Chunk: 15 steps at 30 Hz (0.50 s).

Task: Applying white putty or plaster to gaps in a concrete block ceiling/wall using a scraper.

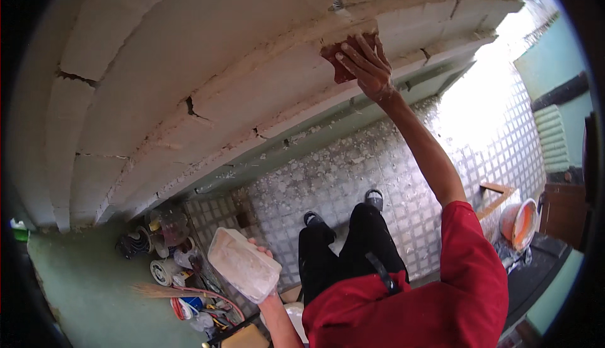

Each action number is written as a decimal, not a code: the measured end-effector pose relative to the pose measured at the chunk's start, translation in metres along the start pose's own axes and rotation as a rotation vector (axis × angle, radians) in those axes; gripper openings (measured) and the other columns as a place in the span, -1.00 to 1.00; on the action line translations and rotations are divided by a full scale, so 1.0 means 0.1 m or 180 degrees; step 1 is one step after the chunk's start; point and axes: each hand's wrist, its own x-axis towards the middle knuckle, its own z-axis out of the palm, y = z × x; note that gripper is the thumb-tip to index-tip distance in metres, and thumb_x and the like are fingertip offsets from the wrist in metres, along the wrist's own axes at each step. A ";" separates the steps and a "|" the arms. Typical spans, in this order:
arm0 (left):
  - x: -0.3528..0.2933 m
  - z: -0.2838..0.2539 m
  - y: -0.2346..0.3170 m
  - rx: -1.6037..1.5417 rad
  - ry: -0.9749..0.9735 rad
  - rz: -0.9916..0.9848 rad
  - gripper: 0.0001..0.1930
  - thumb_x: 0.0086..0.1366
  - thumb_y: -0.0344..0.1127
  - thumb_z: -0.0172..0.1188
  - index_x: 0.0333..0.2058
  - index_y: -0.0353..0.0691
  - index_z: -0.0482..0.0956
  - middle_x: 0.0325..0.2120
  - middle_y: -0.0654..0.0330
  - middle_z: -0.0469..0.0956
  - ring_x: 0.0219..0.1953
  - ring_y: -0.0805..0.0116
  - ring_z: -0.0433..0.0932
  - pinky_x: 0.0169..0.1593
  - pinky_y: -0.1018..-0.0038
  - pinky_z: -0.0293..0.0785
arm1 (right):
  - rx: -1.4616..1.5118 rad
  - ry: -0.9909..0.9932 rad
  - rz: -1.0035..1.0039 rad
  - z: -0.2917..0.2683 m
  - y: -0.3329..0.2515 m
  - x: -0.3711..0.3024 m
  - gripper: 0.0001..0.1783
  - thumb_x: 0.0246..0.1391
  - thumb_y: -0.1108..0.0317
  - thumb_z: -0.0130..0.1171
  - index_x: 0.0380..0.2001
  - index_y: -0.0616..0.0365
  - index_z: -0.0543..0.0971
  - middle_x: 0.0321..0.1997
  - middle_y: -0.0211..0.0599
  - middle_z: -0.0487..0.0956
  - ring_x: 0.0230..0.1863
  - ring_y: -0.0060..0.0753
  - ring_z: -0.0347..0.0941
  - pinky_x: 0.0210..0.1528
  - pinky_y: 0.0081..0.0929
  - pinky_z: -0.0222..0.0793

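Observation:
My right hand (368, 70), dusted with white, is stretched up to the block wall (265, 89). Its fingers press a wide reddish-brown putty spreader (336, 64) against a wall seam, with a pale strip along the spreader's upper edge. Lower down on the left, my left hand (261, 247) supports a white rectangular tub (246, 266) from beneath and the side. Whitish paste coats the tub's inside. Most of my left hand is hidden behind it.
Tools, containers and a straw broom (154, 290) crowd the lower left. An orange-lined bucket (523, 225) stands on a dark surface at the right, beside a wooden frame (495, 200). White splatter marks the tiled floor (340, 165) under my feet.

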 end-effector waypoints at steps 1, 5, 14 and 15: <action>0.00 -0.08 -0.12 0.0139 -0.0048 0.0077 -0.32 0.36 0.01 0.02 0.32 -0.18 0.07 0.18 -0.16 0.19 0.13 -0.17 0.34 0.27 -0.03 0.25 | 0.0045 0.0009 -0.0005 0.10 0.09 -0.12 -0.48 -0.09 0.56 0.16 -0.01 -0.12 0.63 0.20 -0.44 0.51 0.30 -0.14 0.32 0.35 0.11 0.13; 0.02 -0.43 -0.40 0.0288 0.0059 0.0198 -0.33 0.36 0.04 -0.01 0.33 -0.13 0.07 0.20 -0.15 0.20 0.12 -0.15 0.34 0.25 -0.03 0.28 | 0.0048 0.0010 -0.0028 0.36 0.31 -0.54 -0.49 -0.09 0.54 0.17 -0.01 -0.11 0.63 0.19 -0.46 0.51 0.29 -0.19 0.33 0.36 0.10 0.11; -0.13 0.08 -0.85 -0.0020 0.0317 0.0347 -0.33 0.37 0.03 -0.03 0.33 -0.17 0.05 0.19 -0.15 0.20 0.08 -0.17 0.39 0.25 -0.04 0.28 | 0.1516 0.0498 0.1136 -0.29 0.08 -0.53 -0.73 0.17 0.39 0.12 -0.10 0.25 0.61 0.05 -0.15 0.58 0.16 -0.05 0.46 0.25 -0.05 0.29; -0.20 0.28 -0.88 -0.0009 0.0321 0.0344 -0.33 0.37 0.03 -0.03 0.33 -0.17 0.05 0.19 -0.15 0.20 0.08 -0.17 0.39 0.25 -0.04 0.28 | 0.1516 0.0500 0.1149 -0.48 0.00 -0.44 -0.73 0.17 0.39 0.12 -0.10 0.25 0.61 0.05 -0.15 0.58 0.16 -0.05 0.46 0.25 -0.05 0.29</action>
